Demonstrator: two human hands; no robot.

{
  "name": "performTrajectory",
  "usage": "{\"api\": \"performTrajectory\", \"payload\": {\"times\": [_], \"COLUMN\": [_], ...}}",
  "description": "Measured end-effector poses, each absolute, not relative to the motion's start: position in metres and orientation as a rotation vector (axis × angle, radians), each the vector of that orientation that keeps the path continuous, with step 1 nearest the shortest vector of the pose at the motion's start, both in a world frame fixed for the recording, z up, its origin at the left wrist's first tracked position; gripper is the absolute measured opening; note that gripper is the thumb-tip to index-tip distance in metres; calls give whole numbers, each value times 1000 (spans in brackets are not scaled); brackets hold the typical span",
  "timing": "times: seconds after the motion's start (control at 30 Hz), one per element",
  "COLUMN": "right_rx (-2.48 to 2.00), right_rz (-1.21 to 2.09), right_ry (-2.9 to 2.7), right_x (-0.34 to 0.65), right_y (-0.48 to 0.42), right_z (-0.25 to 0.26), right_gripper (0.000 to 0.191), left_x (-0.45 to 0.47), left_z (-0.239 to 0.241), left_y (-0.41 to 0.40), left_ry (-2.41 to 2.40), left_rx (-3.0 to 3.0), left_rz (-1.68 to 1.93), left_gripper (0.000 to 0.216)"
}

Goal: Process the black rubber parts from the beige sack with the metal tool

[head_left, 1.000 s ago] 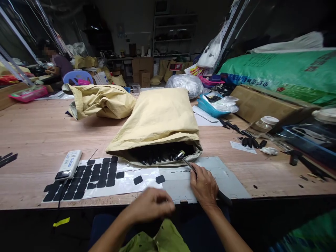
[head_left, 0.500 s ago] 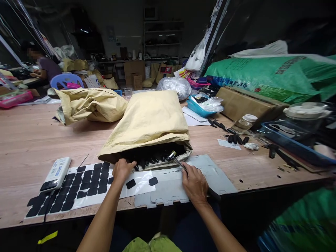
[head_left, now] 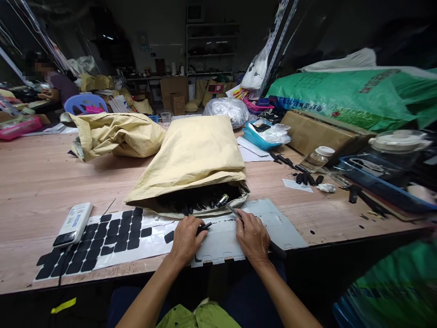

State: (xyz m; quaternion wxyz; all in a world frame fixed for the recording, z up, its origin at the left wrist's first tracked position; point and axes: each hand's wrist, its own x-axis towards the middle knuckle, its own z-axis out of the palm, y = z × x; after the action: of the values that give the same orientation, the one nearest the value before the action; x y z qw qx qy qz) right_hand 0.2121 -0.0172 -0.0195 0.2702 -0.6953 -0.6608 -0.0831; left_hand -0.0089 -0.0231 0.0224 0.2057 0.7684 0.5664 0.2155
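Observation:
My left hand (head_left: 186,238) is closed around a small black part (head_left: 205,226) and rests on the grey metal plate (head_left: 269,223) at the table's front edge. My right hand (head_left: 251,237) grips a small hammer (head_left: 229,206) whose metal head points toward the open mouth of a tan sack (head_left: 200,157). Several more black parts (head_left: 194,205) lie inside that opening. Left of my hands, a white sheet (head_left: 160,237) carries several black square pads (head_left: 112,234).
A white remote (head_left: 73,224) lies on the pad sheet. A second crumpled tan sack (head_left: 116,134) sits behind, a blue tray (head_left: 259,139), cardboard box (head_left: 314,132) and green sack (head_left: 344,95) to the right. Another person (head_left: 51,84) sits far left.
My left hand drew back from the sack's mouth to the grey plate, now holding a black part. My right hand and the hammer stayed put.

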Motion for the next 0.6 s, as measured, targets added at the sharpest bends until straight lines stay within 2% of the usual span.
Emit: {"api": "performTrajectory", "payload": {"times": [0.23, 0.4, 0.6], "right_rx": [-1882, -1903, -1618], "right_rz": [-136, 244, 604], "right_ry": [-1719, -1656, -1704], "right_x": [215, 224, 202], "right_y": [-15, -13, -58], "right_z": [-16, 1, 32], "right_gripper": [34, 22, 35], "left_x": [-24, -25, -24], "left_z": [5, 3, 5], "left_y": [-22, -21, -22], "left_ry": [1505, 1496, 1492], "left_rx": [2082, 2048, 2058], "left_rz": [771, 792, 800], "left_gripper": [29, 17, 13]}}
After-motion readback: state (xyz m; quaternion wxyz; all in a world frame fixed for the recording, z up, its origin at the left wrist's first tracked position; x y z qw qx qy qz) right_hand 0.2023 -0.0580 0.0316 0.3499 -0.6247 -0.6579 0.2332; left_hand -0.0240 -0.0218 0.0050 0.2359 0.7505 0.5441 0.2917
